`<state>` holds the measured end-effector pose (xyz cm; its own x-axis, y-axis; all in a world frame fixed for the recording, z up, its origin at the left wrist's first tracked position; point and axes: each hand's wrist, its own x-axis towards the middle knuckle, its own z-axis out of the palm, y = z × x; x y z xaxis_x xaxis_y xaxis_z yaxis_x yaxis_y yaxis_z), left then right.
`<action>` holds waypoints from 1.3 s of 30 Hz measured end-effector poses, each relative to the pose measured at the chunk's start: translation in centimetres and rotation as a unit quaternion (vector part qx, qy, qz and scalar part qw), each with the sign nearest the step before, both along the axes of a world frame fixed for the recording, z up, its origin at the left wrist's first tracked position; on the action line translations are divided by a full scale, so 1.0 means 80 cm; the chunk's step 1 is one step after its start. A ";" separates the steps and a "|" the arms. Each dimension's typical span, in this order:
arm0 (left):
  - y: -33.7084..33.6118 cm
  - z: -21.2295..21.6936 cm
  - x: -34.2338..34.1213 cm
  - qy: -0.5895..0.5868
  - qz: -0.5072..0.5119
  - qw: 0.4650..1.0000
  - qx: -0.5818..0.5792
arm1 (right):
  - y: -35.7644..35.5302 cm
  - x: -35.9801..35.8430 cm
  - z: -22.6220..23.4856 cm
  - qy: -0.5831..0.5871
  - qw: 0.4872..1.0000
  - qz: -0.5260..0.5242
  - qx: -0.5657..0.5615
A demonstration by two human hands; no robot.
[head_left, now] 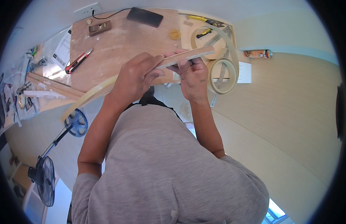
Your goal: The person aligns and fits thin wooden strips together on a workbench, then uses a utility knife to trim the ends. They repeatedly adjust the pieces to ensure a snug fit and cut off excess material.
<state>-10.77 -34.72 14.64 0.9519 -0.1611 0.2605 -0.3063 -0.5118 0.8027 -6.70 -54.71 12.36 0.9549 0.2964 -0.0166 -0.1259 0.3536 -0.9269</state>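
Note:
A narrow wooden strip [186, 56] is held up over the near edge of the workbench, its right end raised. My left hand [133, 74] is closed round its left part, thumb and fingers pinching it. My right hand [193, 76] grips it further right, with the thumb pressed against the near side. From below my left hand a thin pale edge-banding strip [91, 90] runs out to the lower left, past the bench edge. Whether it is joined to the wooden strip is hidden by my left hand. Beside my right hand lies a coil of pale edge banding [235, 76].
On the bench [113, 48] are a red-and-black utility knife [78, 61], a small wooden plane [100, 28], a black phone [145, 17] on a cable, a tape roll [175, 34] and yellow-handled pliers [203, 19]. Wood offcuts [55, 85] lie left. A standing fan [45, 181] is lower left.

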 end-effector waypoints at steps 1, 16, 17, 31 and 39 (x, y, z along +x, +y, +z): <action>0.001 0.000 -0.003 0.026 0.007 1.000 -0.014 | 0.001 0.000 -0.001 -0.003 1.000 -0.008 -0.001; 0.031 -0.041 -0.029 -0.020 0.012 0.993 0.116 | 0.012 0.020 0.010 0.009 0.998 -0.065 -0.023; 0.029 -0.042 -0.029 -0.031 0.024 0.992 0.121 | 0.013 0.020 0.011 0.006 0.998 -0.062 -0.028; 0.013 -0.048 -0.030 -0.075 0.072 0.982 0.160 | 0.018 0.017 0.012 -0.024 0.993 -0.099 -0.062; 0.025 -0.034 -0.021 -0.061 0.054 0.986 0.148 | -0.007 0.019 -0.009 -0.005 0.998 -0.032 0.045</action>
<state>-12.49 -32.74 11.95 0.9320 -0.1472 0.3313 -0.3227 -0.7531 0.5733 -5.20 -55.25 11.67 0.9719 0.2349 0.0167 -0.0916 0.4425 -0.8921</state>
